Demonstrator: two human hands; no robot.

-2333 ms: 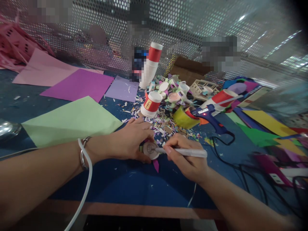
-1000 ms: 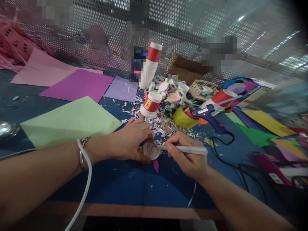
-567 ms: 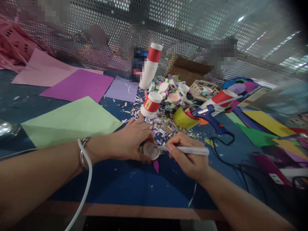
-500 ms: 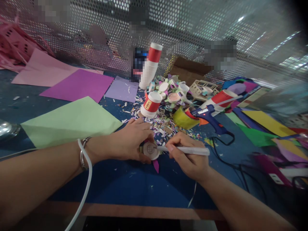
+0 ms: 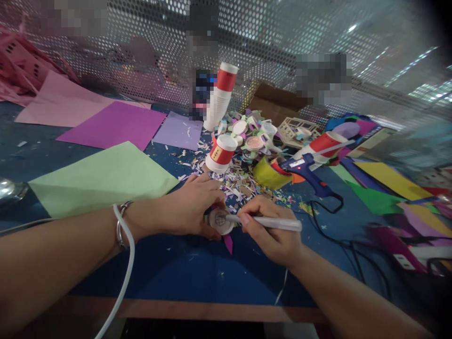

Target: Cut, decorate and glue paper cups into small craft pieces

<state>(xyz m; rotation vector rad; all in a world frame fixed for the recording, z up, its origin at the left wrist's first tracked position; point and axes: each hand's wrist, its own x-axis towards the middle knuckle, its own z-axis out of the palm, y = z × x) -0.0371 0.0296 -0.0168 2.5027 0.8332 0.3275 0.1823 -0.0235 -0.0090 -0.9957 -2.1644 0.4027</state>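
My left hand (image 5: 197, 207) is curled around a small white paper-cup bottom (image 5: 221, 222), holding it on the blue tabletop. Dark crossing lines are drawn on its round face, and a magenta paper strip (image 5: 229, 244) sticks out below it. In my right hand (image 5: 273, 230) is a white pen (image 5: 278, 223), its tip against the round face near the lines. Just beyond my hands stands an upside-down red and white paper cup (image 5: 221, 153) among paper scraps (image 5: 240, 186).
A stack of paper cups (image 5: 221, 96) stands at the back beside a pile of cup-and-paper pieces (image 5: 250, 132). To the right, a blue glue gun (image 5: 312, 172) rests by a yellow roll (image 5: 266, 174). Green paper (image 5: 106, 181) and purple paper (image 5: 116, 125) lie left.
The pen and my right hand have shifted slightly left across the round face. More dark lines show on it. My left hand stays in place.
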